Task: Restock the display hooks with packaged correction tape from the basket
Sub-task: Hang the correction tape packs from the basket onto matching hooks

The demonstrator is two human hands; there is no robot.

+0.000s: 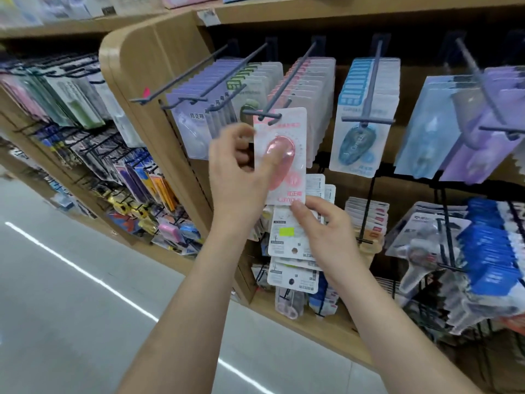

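Aisle of a stationery shop, seen from the head camera; we note a pale grey floor (71, 294) crossed by 1 bright reflected stripe, and a wooden end panel (147, 81) closing a bay of grey wire hooks; a second bay of hanging goods recedes at far left. The left hand (241, 177) holds 1 pink pack (284, 155) of correction tape upright, thumb on the front over the clear blister, the other fingers curled behind the card; the card's top edge meets the front end of the hook (295, 72) that carries the pink row (309, 89); we cannot tell whether the hang hole is over the prong. The right hand (326, 231), below it, grips a fanned stack of packs (287, 240) with printed backs toward us, 1 bearing a yellow-green sticker; its thumb tip lies just at the lower edge of the pink pack. Neighbouring hooks crowd both sides: green packs (252, 89) and purple packs (199, 109) to the left, their hook ends near the left hand; blue packs (366, 109) to the right, apart from the card. The pink row sits back on its hook, leaving bare wire ahead of it; the lower shelf board (312, 317) juts out beneath the right forearm; open floor lies to the left of the arms.
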